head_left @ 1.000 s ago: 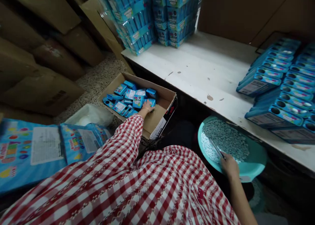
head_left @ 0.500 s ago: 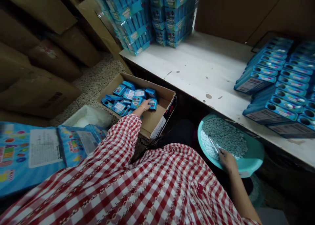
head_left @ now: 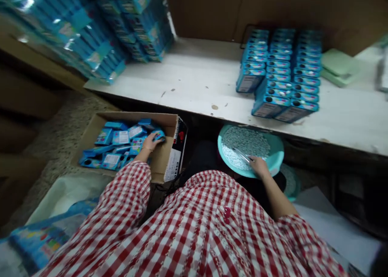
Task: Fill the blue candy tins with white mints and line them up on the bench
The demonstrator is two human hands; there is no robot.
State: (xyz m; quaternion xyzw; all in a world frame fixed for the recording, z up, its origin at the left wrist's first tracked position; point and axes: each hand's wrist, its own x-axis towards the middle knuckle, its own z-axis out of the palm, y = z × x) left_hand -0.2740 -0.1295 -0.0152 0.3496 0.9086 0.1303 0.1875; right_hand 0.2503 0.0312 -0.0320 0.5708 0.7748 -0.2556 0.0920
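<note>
My left hand point(head_left: 150, 142) is closed on a small blue candy box point(head_left: 159, 135) at the right end of an open cardboard carton point(head_left: 163, 158). Several more blue boxes point(head_left: 120, 137) lie loose in that carton, left of my hand. Over a turquoise basin point(head_left: 275, 164), my right hand point(head_left: 258, 166) grips the handle of a metal spoon point(head_left: 245, 157). The spoon's far end rests among small pale candies point(head_left: 245, 141) that fill much of the basin; its tip is hard to make out.
A white worktable point(head_left: 197, 79) runs across the back. Rows of upright blue boxes point(head_left: 273, 95) stand on its right part, near a pale green case point(head_left: 339, 65). Wrapped stacks of blue boxes point(head_left: 81, 30) rise at the left. A white plastic-lined tub point(head_left: 65, 194) sits at lower left.
The view has turned to the right. My left hand has lifted the blue box slightly and tilted it. My right hand still holds the spoon in the candies.
</note>
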